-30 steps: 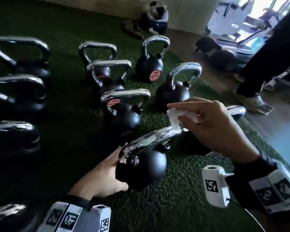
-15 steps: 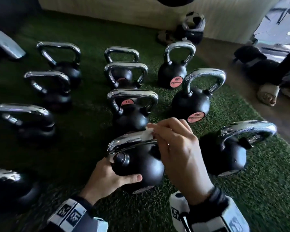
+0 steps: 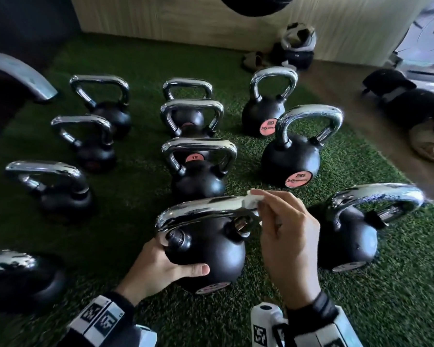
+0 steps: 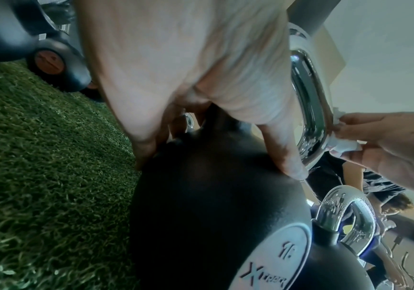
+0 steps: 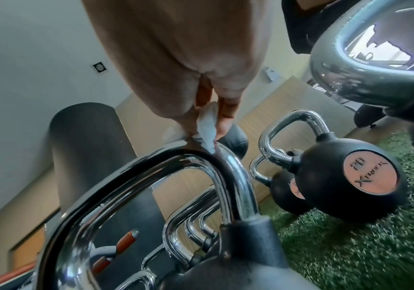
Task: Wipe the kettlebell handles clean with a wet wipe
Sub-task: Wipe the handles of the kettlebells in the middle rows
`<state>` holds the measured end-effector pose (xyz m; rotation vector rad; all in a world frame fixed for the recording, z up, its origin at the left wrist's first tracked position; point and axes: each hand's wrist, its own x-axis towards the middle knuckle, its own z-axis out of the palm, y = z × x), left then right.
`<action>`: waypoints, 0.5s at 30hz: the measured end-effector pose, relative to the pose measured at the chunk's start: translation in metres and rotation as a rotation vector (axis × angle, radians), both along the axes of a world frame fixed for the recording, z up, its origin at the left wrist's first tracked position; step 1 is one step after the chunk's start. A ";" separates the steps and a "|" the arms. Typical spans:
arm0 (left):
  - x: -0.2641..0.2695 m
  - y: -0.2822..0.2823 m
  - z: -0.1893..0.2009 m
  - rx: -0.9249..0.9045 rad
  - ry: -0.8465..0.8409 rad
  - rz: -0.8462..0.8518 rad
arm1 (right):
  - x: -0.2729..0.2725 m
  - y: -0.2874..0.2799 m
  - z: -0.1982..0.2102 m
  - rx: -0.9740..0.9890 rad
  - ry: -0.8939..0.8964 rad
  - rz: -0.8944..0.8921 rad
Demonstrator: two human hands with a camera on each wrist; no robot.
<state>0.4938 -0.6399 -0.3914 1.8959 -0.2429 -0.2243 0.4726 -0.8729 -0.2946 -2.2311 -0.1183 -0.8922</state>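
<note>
The nearest kettlebell [image 3: 206,256] stands on the green turf [image 3: 361,309], its grey badge reading "Xtreck" in the left wrist view; the left hand [image 3: 158,269] cups its black body, thumb curled round the front. The right hand [image 3: 286,236] pinches a white wet wipe [image 3: 252,200] in its fingers [image 3: 273,196], pressing it on the chrome handle [image 3: 203,209]. Behind, a pink-badged kettlebell [image 3: 291,159] reads "20".

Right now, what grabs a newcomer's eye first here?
The right hand pinches a white wet wipe against the chrome handle of the nearest kettlebell, which the left hand holds by its black body. Behind them, rows of chrome-handled kettlebells stand on green turf.
</note>
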 end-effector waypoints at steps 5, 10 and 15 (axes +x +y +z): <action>0.000 0.000 -0.001 0.012 -0.011 0.007 | 0.000 0.006 0.000 0.042 0.001 -0.024; 0.000 0.002 -0.001 0.069 0.017 0.014 | 0.003 -0.010 -0.018 0.268 0.178 -0.102; 0.001 0.003 0.002 0.117 0.073 0.013 | 0.003 -0.015 -0.029 0.418 0.217 -0.088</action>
